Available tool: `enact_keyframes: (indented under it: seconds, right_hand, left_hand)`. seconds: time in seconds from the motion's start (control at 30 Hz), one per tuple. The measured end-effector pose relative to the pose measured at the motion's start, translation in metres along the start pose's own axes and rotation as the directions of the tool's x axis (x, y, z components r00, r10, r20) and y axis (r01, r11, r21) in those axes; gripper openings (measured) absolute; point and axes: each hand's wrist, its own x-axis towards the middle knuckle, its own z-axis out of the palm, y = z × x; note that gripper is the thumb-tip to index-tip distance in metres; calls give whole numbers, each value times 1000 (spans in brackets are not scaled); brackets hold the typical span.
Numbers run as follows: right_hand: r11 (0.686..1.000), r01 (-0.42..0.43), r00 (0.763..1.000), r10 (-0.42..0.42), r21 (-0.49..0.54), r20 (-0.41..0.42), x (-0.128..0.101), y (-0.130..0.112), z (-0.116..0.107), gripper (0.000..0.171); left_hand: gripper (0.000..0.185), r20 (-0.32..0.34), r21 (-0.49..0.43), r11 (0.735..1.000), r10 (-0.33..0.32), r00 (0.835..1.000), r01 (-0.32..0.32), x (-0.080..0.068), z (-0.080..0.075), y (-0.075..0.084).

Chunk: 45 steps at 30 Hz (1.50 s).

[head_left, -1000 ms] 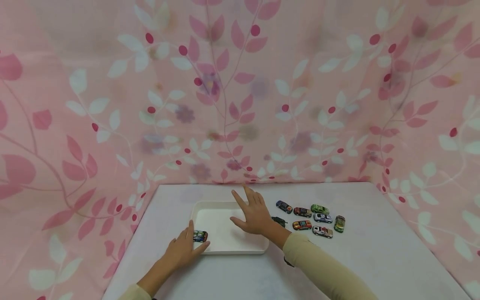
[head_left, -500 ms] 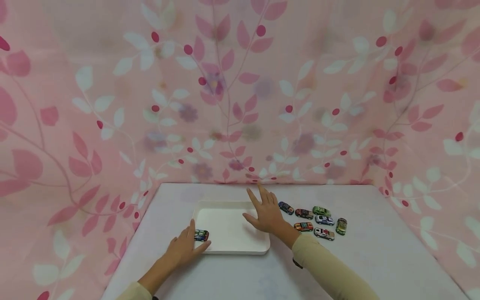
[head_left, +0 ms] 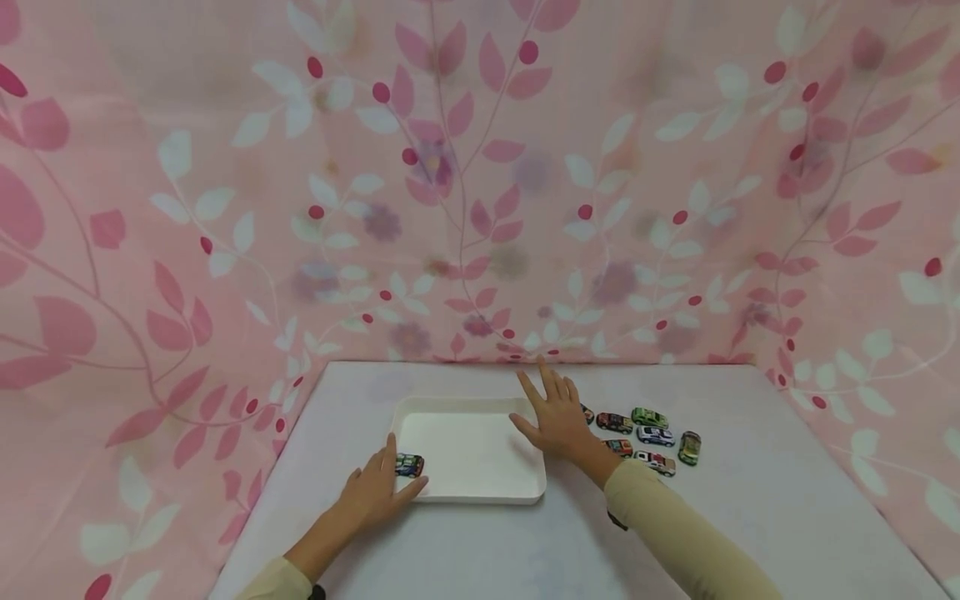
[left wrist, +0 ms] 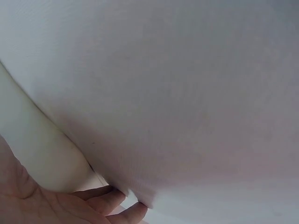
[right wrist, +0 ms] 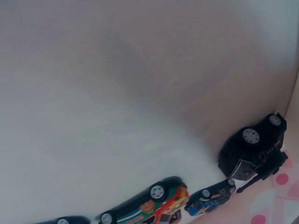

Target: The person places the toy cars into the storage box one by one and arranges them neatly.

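A white rectangular tray lies on the table, with one blue, green and dark toy car inside at its left end. My left hand rests at the tray's left edge, thumb and index finger spread around that car's end. In the left wrist view its fingers reach down to a white surface. Over the tray's right side hovers my right hand, fingers spread, holding nothing. It hides a black toy car in the head view; the right wrist view shows this black car near an orange-and-green car.
Right of the tray several toy cars stand in a loose group, among them a green car, a white-and-red car and a yellow-green car. A pink floral cloth rises behind the white table.
My right hand has moved right, from above the tray's middle to its right edge, fingers still spread. The left hand stays by the tray and the car. The view has shifted slightly.
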Motion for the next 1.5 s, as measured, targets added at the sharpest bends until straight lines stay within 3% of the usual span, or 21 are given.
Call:
enact_keyframes:
  seconds: [0.4, 0.8, 1.03, 1.5]
  right_hand:
    - [991, -105, 988, 114, -83, 103, -6, 24, -6, 77]
    - [985, -144, 982, 154, -91, 110, -12, 43, -10, 76]
    - [977, -176, 967, 194, -118, 163, -20, 52, -9, 77]
    - [962, -232, 949, 256, -146, 183, -36, 82, -21, 79]
  left_hand:
    - [109, -2, 11, 1000, -3, 1000, 3, 0, 1, 0]
    - [108, -3, 2, 1000, 0, 1000, 0, 0, 1, 2]
    - [108, -15, 16, 1000, 12, 1000, -12, -1, 1, 0]
    - [107, -17, 11, 1000, 7, 1000, -7, -1, 1, -1]
